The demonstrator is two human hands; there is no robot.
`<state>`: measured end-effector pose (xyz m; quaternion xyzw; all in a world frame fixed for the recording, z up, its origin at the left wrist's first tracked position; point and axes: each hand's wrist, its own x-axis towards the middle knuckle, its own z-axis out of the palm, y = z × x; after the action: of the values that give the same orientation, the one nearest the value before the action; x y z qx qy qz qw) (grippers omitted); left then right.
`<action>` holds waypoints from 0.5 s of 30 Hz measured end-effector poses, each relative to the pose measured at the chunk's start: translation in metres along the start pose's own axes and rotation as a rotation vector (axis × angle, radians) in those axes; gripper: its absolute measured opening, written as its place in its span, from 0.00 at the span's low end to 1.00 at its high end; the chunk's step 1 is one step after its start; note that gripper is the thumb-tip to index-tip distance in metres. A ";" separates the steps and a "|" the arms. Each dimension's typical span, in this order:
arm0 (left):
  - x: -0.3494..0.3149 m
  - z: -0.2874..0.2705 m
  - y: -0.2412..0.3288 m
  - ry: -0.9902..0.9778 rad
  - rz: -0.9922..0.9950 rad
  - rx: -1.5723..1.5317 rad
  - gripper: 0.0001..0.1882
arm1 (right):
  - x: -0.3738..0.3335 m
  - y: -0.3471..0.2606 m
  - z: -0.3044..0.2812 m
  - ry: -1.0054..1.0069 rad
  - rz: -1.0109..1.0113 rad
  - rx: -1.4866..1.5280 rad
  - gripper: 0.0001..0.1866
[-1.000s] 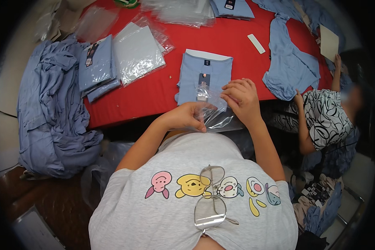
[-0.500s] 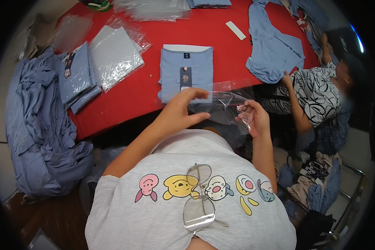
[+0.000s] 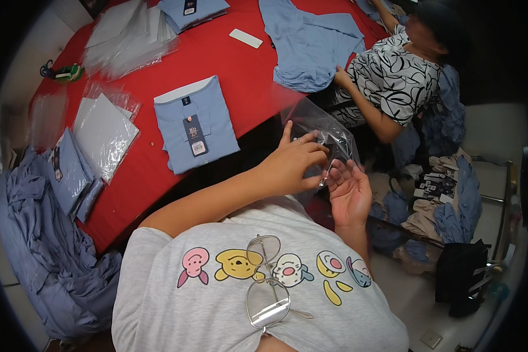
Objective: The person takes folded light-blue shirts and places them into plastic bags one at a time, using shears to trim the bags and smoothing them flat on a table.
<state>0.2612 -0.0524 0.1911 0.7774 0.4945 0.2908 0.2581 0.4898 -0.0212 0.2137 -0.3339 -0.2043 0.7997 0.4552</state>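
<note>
The left hand [image 3: 293, 164] is pinching the edge of a clear plastic bag [image 3: 322, 132], its grip clamped on the film. The right hand [image 3: 349, 190] is lying palm up just below, fingers spread apart and touching the bag's lower edge. At ten o'clock from the hands, a folded blue shirt [image 3: 196, 123] is lying on the red bench [image 3: 240, 70]. At one o'clock, a co-worker's hand [image 3: 338, 76] is resting on another blue garment [image 3: 308, 44].
</note>
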 end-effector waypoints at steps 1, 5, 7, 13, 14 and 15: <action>-0.004 0.000 0.000 0.001 0.008 -0.034 0.32 | 0.002 0.003 -0.007 0.033 0.012 0.055 0.13; -0.015 0.019 -0.003 0.123 -0.012 -0.035 0.31 | 0.016 0.017 -0.007 0.101 0.064 0.163 0.16; -0.016 0.023 -0.006 0.191 -0.099 -0.042 0.29 | 0.025 0.025 0.008 0.070 0.103 0.153 0.18; -0.026 -0.020 -0.023 0.461 -0.286 -0.122 0.13 | 0.044 0.038 0.020 -0.027 0.200 0.040 0.21; -0.031 -0.028 -0.024 0.512 -0.259 -0.067 0.14 | 0.046 0.039 0.015 -0.025 0.205 -0.029 0.22; -0.039 -0.033 -0.029 0.527 -0.264 -0.004 0.14 | 0.046 0.038 0.012 -0.021 0.207 -0.097 0.24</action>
<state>0.2069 -0.0732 0.1864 0.6034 0.6408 0.4474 0.1581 0.4417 -0.0006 0.1824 -0.3663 -0.2120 0.8351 0.3513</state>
